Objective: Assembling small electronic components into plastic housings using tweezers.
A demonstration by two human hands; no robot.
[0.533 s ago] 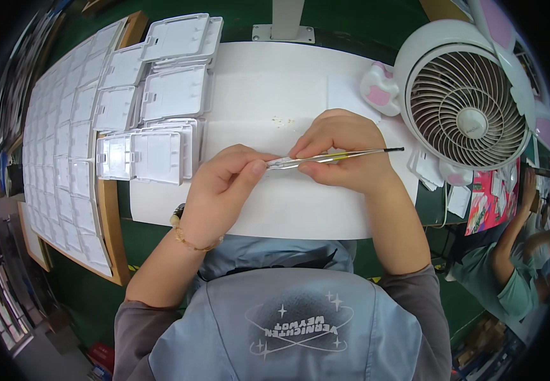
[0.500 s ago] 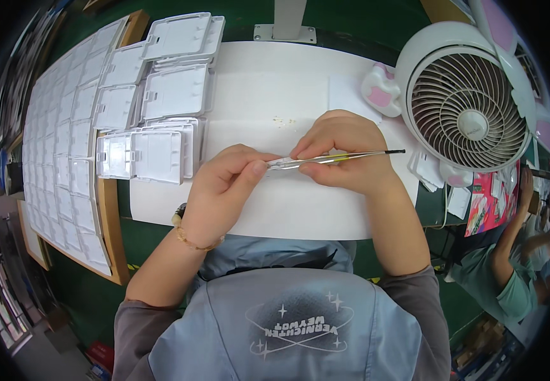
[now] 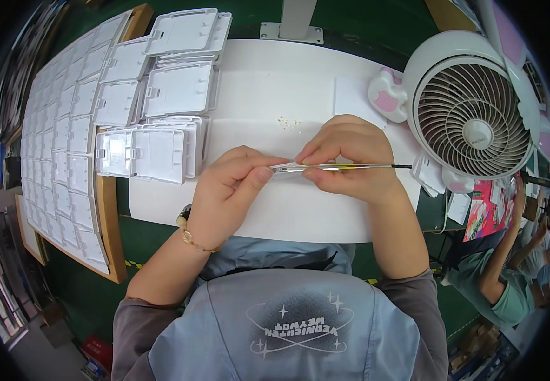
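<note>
My left hand (image 3: 233,181) is closed, its thumb and forefinger pinching a small whitish piece (image 3: 285,167) mostly hidden by the fingers. My right hand (image 3: 356,155) grips a slim silver tool (image 3: 357,166) with a yellowish streak and a dark thin end pointing right. The tool lies nearly level, and its left end meets the small piece between my hands. Both hands are above the white sheet (image 3: 275,216) on the table. Tiny yellowish bits (image 3: 287,122) lie scattered on the sheet beyond my fingers.
Stacked white plastic panels (image 3: 179,89) stand to the left, beside a wood-edged board (image 3: 111,235) covered with similar panels. A white fan (image 3: 468,120) occupies the right, near white pieces (image 3: 428,174) and a pink printed sheet (image 3: 483,213). Another person's arm (image 3: 503,254) shows at far right.
The tool has turned to lie more level, its dark end lower. Both hands have shifted slightly, keeping their grips.
</note>
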